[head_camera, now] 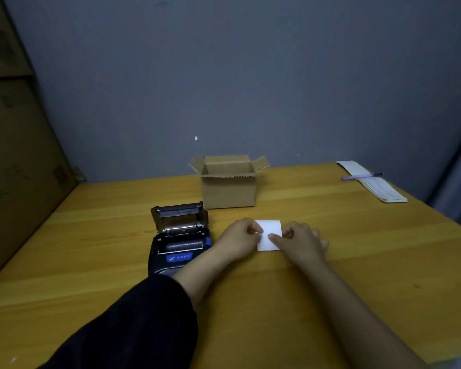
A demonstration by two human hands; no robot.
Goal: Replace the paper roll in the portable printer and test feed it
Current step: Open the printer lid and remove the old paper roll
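A white paper roll (270, 231) rests on the wooden table (330, 262), right of the printer. My left hand (237, 239) pinches its left side and my right hand (302, 242) pinches its right side, thumb lying across the front. The black portable printer (179, 241) sits just left of my left hand with its lid swung open and upright. Its paper bay shows the roller; I cannot tell whether a roll lies inside.
An open cardboard box (228, 182) stands behind the printer and the roll. A pad of paper slips (375, 183) with a purple pen (361, 176) on it lies at the far right. Large cartons (14, 155) line the left edge. A grey wall is behind.
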